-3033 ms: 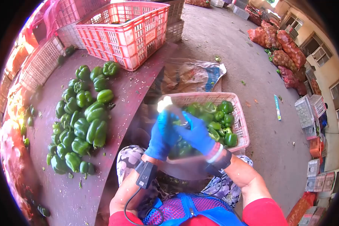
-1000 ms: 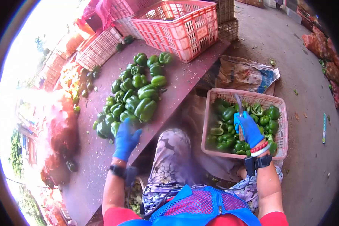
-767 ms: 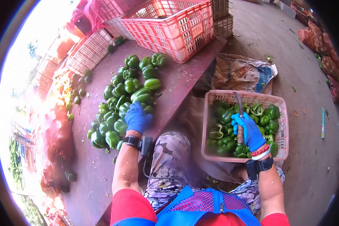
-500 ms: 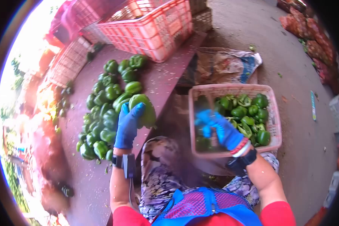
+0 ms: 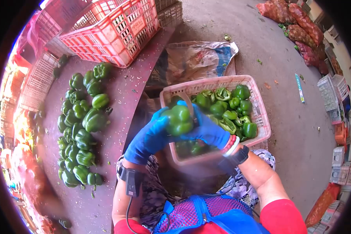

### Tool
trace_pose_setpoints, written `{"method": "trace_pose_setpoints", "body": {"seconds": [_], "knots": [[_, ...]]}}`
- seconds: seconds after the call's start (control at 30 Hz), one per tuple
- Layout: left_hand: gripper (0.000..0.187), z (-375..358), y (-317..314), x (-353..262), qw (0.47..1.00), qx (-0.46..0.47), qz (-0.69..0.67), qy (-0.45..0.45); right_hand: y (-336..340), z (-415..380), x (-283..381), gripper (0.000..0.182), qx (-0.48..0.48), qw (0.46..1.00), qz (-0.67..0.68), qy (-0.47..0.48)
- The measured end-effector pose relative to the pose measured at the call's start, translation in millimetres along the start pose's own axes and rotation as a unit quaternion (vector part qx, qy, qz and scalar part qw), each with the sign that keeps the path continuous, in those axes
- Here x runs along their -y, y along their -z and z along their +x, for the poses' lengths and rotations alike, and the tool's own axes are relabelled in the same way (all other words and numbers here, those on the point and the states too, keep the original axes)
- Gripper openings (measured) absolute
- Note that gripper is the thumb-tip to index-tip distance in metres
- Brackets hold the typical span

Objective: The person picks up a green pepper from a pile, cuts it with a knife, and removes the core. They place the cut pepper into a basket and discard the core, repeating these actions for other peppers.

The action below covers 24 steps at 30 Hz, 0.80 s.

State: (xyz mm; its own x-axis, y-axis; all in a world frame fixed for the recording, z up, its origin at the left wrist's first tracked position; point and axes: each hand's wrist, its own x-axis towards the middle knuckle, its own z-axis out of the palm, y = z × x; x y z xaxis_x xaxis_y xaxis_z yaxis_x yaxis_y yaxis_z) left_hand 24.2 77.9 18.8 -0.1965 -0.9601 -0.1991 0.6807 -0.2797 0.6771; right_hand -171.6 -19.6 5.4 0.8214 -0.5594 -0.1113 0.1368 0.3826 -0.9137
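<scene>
Head view: pepper (image 5: pixel 178 121) held up, knife (image 5: pixel 188 103) alongside

Pepper is gripped by the left hand (image 5: pixel 146 134); right hand (image 5: pixel 208 132) wrapped round the knife, handle hidden in the fingers. Hands close together, pepper between them, over the left part of the basket (image 5: pixel 261 117). Step looks like setting blade to pepper; blur there, can't tell if the edge is in the flesh. A cut here would call for a firm left grip, right hand steering the curved blade, left fingers clear of it. Smooth skin could slip, my guess.

Cable (image 5: pixel 128 212) from the wrist box (image 5: pixel 133 183) runs down the left forearm; might snag.

Basket holds cut peppers (image 5: pixel 223 94), some showing hollow insides; hands hide part of the contents.

Table (image 5: pixel 123 87) at left: loose peppers (image 5: pixel 83 139) in a long cluster, mostly whole-looking, pale bits scattered about. Past the basket, flattened sack (image 5: pixel 195 58) on the floor (image 5: pixel 288 128). Big crate (image 5: pixel 137 27) at the table's far end. Blue strip (image 5: pixel 300 87) right, net sacks (image 5: pixel 304 23) farther off. Nothing seems to block table to basket.
</scene>
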Motion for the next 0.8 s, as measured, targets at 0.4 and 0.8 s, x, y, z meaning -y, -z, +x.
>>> {"method": "trace_pose_setpoints", "body": {"seconds": [0.4,0.8], "knots": [[0.08,-2.7,16.5,-3.7,0.996,-0.079,0.02,-0.032,-3.6,14.5,33.9,0.069,0.004,0.942,-0.307,0.132],[0.078,14.9,15.2,-5.1,0.971,-0.202,0.081,-0.097,-18.4,-0.9,10.5,0.073,-0.164,0.698,-0.649,0.254]]}}
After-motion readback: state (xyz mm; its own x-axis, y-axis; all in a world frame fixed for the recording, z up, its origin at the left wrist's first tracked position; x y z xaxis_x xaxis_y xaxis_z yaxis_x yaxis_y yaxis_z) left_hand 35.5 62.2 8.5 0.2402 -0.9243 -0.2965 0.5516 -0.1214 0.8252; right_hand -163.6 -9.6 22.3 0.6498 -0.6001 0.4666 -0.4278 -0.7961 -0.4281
